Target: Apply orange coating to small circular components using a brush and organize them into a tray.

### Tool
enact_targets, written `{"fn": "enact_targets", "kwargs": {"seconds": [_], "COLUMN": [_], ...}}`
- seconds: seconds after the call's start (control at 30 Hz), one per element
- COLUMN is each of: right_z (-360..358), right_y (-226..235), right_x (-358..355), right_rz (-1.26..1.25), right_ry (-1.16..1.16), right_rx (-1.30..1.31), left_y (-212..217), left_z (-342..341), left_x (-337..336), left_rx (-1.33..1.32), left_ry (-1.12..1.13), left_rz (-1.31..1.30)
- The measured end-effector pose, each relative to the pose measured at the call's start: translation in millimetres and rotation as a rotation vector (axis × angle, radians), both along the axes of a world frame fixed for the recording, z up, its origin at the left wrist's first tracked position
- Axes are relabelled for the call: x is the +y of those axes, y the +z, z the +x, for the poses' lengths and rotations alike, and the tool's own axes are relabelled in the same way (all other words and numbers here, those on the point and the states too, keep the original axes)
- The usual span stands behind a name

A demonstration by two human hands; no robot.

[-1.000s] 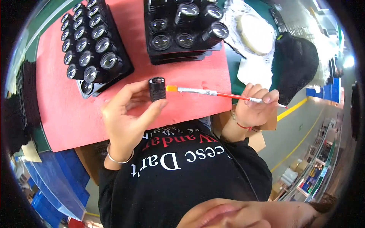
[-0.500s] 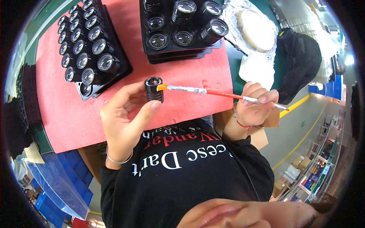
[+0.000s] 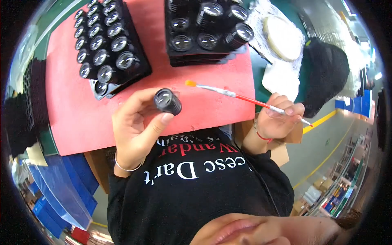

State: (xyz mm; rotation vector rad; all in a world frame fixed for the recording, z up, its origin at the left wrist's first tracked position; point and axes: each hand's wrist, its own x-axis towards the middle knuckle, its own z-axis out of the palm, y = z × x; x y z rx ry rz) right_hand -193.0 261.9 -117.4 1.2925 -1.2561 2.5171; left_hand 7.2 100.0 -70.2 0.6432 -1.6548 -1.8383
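Head view: at frame centre, the left hand (image 3: 136, 128) pinches a small black cylindrical glass-fronted lens (image 3: 167, 101) between thumb and fingers. At centre right, the right hand (image 3: 277, 118) grips a thin red-handled brush with orange bristles (image 3: 241, 96), its tip just beside the lens, apart from it, above a red mat (image 3: 73, 110).

Rear tray (image 3: 208, 28) cut off above; brush (image 3: 245, 98) handle partly hidden.
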Motion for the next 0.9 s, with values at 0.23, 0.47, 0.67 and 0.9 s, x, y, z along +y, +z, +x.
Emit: {"fn": "enact_targets", "kwargs": {"seconds": [0.23, 0.47, 0.67, 0.9], "right_z": [1, 3, 4, 1], "right_y": [-8, -10, -8, -10], "right_x": [5, 3, 1, -1], "right_rz": [-0.032, -0.063, -0.005, -0.05], "right_ry": [-0.125, -0.172, -0.078, -0.179], "right_rx": [0.017, 0.044, 0.086, 0.068], "left_y": [-8, 0, 2, 21], "left_z": [29, 36, 33, 56], "left_x": [-24, -46, -45, -57], "left_rx": [-0.097, -0.492, -0.515, -0.553], "left_ry": [0.718, 0.785, 0.727, 0.595], "left_rz": [-0.76, -0.952, -0.881, -0.898]}}
